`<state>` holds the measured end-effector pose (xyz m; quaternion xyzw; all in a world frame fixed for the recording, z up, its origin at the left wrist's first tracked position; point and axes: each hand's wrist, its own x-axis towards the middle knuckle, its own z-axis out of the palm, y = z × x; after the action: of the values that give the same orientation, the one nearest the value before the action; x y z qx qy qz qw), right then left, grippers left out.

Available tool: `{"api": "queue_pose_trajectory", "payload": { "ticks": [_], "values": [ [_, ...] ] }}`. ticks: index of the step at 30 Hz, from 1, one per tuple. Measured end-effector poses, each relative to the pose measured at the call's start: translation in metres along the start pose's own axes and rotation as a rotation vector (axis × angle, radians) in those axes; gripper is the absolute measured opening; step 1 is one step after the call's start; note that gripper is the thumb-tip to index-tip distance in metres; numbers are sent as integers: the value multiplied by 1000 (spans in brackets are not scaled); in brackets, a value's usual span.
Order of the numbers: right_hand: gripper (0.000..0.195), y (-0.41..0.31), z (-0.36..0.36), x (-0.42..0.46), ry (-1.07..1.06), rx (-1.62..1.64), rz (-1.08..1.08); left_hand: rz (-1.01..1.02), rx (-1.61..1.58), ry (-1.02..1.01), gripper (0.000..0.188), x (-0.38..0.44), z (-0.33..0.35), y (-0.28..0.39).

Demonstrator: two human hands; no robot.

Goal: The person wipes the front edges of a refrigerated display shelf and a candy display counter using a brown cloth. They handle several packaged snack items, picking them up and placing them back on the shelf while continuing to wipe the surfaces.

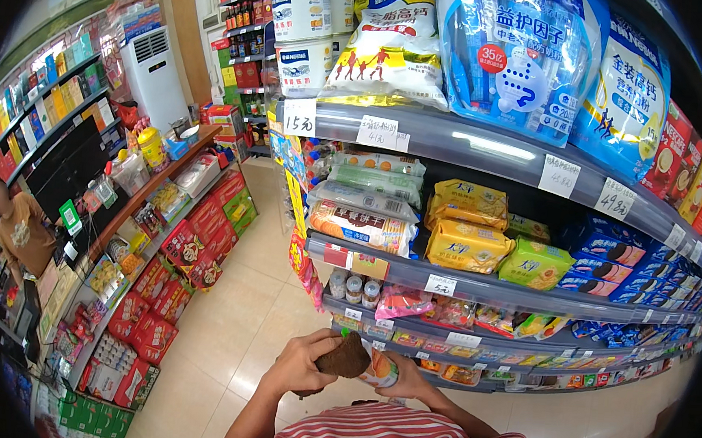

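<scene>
In the lower middle of the head view, my left hand [301,362] grips a brown, fuzzy cloth [346,358] that bunches out past the fingers. A small bit of bright green shows at its upper edge. Beside it my right hand [406,378] is wrapped around a cylindrical container [382,369] with an orange and white printed label. The cloth lies against the container's side, covering part of it. Both hands are in front of my striped shirt, close to the lower shelves [404,328] of snack packs.
Milk powder bags [393,51] and cans [302,38] fill the upper shelf [358,113]. Biscuit packs [468,245] sit on the shelf below. At left runs a counter [139,198] with red gift boxes [196,251] before it; a person [26,230] is behind it. Tiled floor [245,334] lies between.
</scene>
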<state>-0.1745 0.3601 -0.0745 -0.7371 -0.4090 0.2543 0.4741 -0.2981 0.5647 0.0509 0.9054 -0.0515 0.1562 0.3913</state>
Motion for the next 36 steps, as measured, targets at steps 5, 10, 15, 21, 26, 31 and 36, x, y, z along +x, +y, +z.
{"api": "queue_pose_trajectory", "payload": {
  "ticks": [5,10,15,21,26,31,36],
  "values": [
    [74,-8,0,2,28,-91,-68,-36,-17,39,48,0,-4,-3],
    [73,-17,-3,5,-19,-72,-29,-51,24,95,50,-2,-6,-4],
    [73,-17,-3,3,-11,27,-8,-183,287,226,47,-4,-10,-6],
    [74,-16,-5,5,40,31,13,-111,-25,402,47,-8,-15,-9],
    [78,-16,-7,10,19,-99,30,-66,82,231,49,-8,3,-2],
    [78,-4,-6,11,12,-232,-52,-90,85,98,49,-12,-4,2],
    [78,-9,-1,12,-10,-187,-33,-131,66,100,49,-18,-7,3]
  ]
}}
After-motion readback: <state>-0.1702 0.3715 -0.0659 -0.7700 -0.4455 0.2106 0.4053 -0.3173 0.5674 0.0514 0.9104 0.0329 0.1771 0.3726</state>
